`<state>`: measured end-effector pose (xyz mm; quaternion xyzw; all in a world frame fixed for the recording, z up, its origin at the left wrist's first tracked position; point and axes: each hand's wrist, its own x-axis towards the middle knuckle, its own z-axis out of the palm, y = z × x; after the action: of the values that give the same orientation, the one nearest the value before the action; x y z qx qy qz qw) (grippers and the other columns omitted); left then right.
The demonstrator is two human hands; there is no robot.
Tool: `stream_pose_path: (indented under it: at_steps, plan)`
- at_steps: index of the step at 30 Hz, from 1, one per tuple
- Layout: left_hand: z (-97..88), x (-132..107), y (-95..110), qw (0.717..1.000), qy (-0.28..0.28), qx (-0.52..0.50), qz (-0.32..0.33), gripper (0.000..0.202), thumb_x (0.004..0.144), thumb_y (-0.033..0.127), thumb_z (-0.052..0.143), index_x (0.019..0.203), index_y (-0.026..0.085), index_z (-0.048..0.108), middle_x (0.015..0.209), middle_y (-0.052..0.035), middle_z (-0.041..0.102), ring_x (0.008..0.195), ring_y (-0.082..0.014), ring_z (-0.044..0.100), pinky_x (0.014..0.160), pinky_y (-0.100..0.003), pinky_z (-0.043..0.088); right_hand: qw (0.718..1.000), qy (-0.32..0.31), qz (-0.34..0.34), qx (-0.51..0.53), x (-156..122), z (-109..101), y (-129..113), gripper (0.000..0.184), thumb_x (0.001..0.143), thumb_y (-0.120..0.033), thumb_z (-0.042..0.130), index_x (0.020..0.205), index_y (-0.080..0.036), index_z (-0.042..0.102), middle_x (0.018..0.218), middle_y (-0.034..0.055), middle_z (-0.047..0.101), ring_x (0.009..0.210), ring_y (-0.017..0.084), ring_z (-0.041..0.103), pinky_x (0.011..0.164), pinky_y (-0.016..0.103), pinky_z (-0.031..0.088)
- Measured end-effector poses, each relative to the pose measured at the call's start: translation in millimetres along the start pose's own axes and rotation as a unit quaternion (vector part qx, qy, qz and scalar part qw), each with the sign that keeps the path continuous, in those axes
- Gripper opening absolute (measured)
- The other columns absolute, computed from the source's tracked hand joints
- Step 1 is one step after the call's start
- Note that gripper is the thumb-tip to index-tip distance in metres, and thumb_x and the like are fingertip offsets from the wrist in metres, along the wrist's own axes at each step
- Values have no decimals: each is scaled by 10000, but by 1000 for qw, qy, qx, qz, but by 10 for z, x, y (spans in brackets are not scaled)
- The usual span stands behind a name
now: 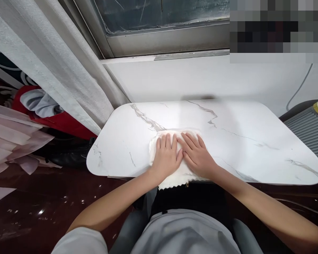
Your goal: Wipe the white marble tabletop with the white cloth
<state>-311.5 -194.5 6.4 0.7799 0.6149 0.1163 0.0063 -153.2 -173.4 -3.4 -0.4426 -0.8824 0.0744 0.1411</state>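
A cream-white cloth [172, 180] with a scalloped edge lies on the white marble-patterned table [243, 141]. Its lower corner hangs over the front edge. My left hand [166, 155] rests flat on the cloth, fingers stretched forward. Beside it my right hand [197, 155] also presses flat on the cloth, with its fingers a little spread. The thumbs of both hands nearly meet in the middle. Part of the cloth is hidden under the palms.
Behind the table are a white wall [159, 77] and a window frame [169, 40]. A pale curtain [69, 53] hangs at the left, near a red bag [76, 123] with cloth inside. A ribbed grey object [307, 130] stands at the right, below a cable [300, 88].
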Motion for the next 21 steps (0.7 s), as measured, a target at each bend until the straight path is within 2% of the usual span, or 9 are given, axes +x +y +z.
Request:
stream_pose_path:
  at_steps: [3, 5, 8, 11, 14, 17, 19, 21]
  plan:
    - [49, -105, 174, 1000, 4, -26, 12, 615, 987, 375, 351, 1468, -1, 418, 1536, -279, 361, 1479, -406, 238, 1219, -602, 166, 1000, -4, 16, -7, -239, -77, 0, 567, 1005, -292, 198, 1549, -225, 344, 1628, 45, 260, 1521, 203, 170, 1243, 509, 94]
    - [99, -61, 291, 999, 3, -32, 30, 620, 982, 377, 357, 1457, -16, 423, 1523, -294, 372, 1473, -412, 248, 1213, -615, 172, 1000, -6, 29, -11, -346, -123, 64, 569, 1005, -291, 193, 1555, -235, 329, 1632, 33, 250, 1521, 192, 164, 1245, 503, 96]
    - [158, 123, 442, 997, 7, -32, 71, 599, 981, 384, 356, 1453, 25, 439, 1508, -261, 421, 1457, -388, 312, 1206, -596, 218, 998, 1, 65, -18, -434, -184, 237, 570, 1007, -309, 188, 1549, -230, 344, 1629, 33, 261, 1520, 190, 174, 1245, 494, 103]
    - [183, 364, 503, 995, 5, -29, 93, 585, 987, 380, 356, 1454, 38, 439, 1512, -238, 430, 1454, -355, 336, 1220, -551, 212, 994, 5, 106, -16, -384, -231, 430, 567, 1004, -316, 198, 1540, -230, 361, 1625, 45, 285, 1517, 201, 190, 1239, 508, 103]
    - [187, 617, 422, 995, -11, -30, 91, 570, 998, 365, 343, 1467, 51, 424, 1531, -210, 415, 1461, -313, 333, 1228, -503, 208, 991, -19, 131, 16, -138, -262, 591, 558, 1015, -365, 208, 1539, -238, 349, 1631, 35, 277, 1521, 208, 170, 1237, 522, 78]
    - [198, 909, 227, 998, -8, -29, 57, 534, 1009, 342, 310, 1470, 99, 429, 1537, -163, 426, 1459, -267, 341, 1231, -476, 196, 988, -51, 133, 58, 286, -254, 730, 554, 1017, -404, 249, 1544, -252, 327, 1641, 17, 247, 1529, 210, 126, 1236, 524, 48]
    - [223, 1140, 78, 999, 0, -23, 28, 524, 1011, 336, 292, 1467, 120, 437, 1540, -146, 427, 1460, -265, 338, 1232, -490, 170, 987, -47, 137, 74, 609, -219, 822, 537, 1012, -380, 277, 1532, -263, 346, 1640, 11, 253, 1527, 204, 133, 1234, 524, 45]
    - [264, 1390, -50, 1000, 11, -20, 12, 519, 1009, 332, 281, 1466, 144, 443, 1544, -124, 426, 1463, -272, 327, 1228, -503, 162, 988, -18, 140, 69, 908, -169, 920, 518, 1009, -357, 284, 1506, -258, 388, 1622, 22, 300, 1513, 204, 187, 1230, 526, 64]
